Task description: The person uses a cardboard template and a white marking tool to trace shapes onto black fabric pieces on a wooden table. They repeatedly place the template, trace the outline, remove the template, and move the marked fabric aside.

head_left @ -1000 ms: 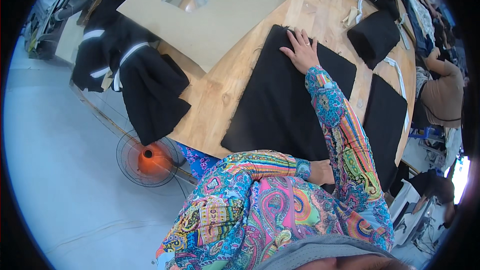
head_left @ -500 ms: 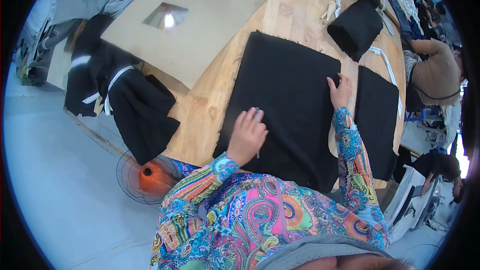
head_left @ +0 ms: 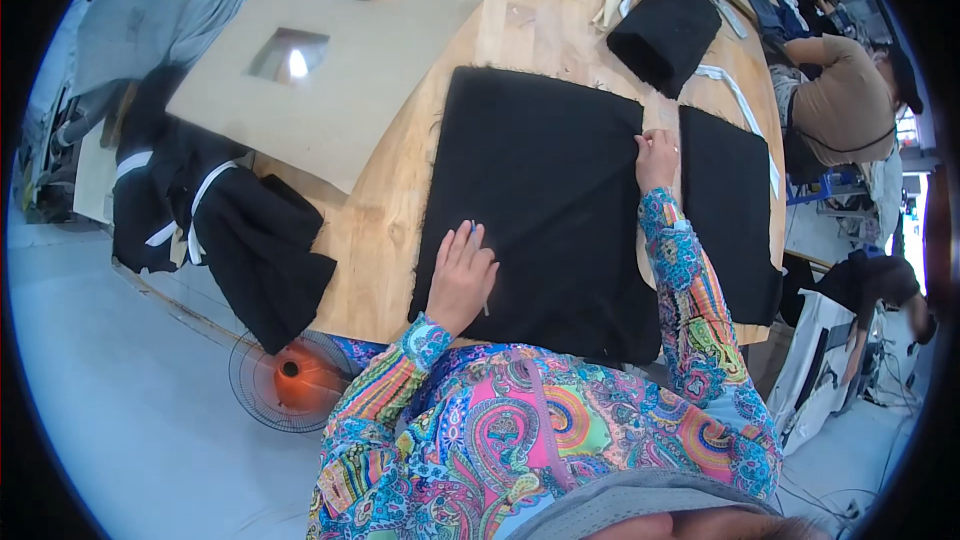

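A large black fabric panel [head_left: 540, 190] with frayed edges lies on the wooden table before me. My left hand [head_left: 461, 278] rests on its near left part, fingers bent and close together. A thin pen-like stick [head_left: 487, 308] shows below that hand, and a small blue tip shows at the fingertips; the rest is hidden by the hand. At the panel's right edge, near its far corner, my right hand [head_left: 657, 157] pinches the fabric between thumb and fingers. Faint creases run from there across the cloth. A narrower black panel [head_left: 728, 210] lies just right of it.
A beige pattern board [head_left: 330, 90] with a cut-out window lies at the far left. Black garments with white strips [head_left: 250, 230] hang over the left edge, above an orange fan [head_left: 300, 375]. A folded black bundle [head_left: 665, 35] sits at the far right; people work beyond.
My right hand's fingers have gone from spread to closed on the panel's right edge. The ripple near the panel's front has flattened. The whole view has shifted slightly.
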The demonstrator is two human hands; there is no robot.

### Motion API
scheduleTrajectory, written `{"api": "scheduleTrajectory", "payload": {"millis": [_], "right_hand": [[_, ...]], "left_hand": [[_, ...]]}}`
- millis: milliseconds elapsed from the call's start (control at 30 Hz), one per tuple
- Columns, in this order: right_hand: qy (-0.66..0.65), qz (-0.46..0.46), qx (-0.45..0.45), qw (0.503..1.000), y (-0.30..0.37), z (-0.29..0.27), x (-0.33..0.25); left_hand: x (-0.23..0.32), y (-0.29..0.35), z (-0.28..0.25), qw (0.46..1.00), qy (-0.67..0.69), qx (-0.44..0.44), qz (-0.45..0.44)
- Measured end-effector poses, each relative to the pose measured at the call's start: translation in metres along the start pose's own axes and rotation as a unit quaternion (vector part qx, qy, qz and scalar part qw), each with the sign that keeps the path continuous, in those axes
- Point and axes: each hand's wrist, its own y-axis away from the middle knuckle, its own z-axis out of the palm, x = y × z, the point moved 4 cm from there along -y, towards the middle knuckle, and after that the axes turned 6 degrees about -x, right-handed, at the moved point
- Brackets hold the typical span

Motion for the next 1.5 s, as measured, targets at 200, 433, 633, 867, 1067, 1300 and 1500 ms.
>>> {"api": "scheduleTrajectory", "payload": {"millis": [200, 433, 633, 867, 1067, 1300, 1500], "right_hand": [[-0.061, -0.147, -0.053, 0.986, 0.008, -0.013, -0.051], [-0.100, -0.136, -0.062, 0.984, 0.043, -0.041, -0.089], [-0.015, -0.196, -0.307, 0.931, 0.166, -0.074, -0.103], [0.056, -0.110, -0.314, 0.941, 0.210, -0.086, -0.059], [-0.007, -0.063, -0.268, 0.961, 0.182, -0.092, -0.077], [-0.005, -0.147, -0.253, 0.956, 0.140, -0.031, -0.164], [0.023, -0.131, -0.264, 0.955, 0.151, -0.038, -0.155]], "left_hand": [[-0.002, 0.001, 0.000, 1.000, -0.008, 0.003, 0.005], [-0.002, 0.002, 0.001, 1.000, -0.020, 0.005, 0.006], [0.000, -0.001, -0.001, 1.000, 0.006, -0.009, -0.003], [0.001, 0.001, 0.000, 0.999, 0.016, -0.043, -0.009], [0.000, 0.003, 0.003, 1.000, 0.001, -0.026, -0.006], [0.001, 0.002, 0.002, 1.000, 0.001, -0.024, -0.003], [-0.008, 0.012, -0.005, 0.999, 0.036, -0.027, -0.023]]}}
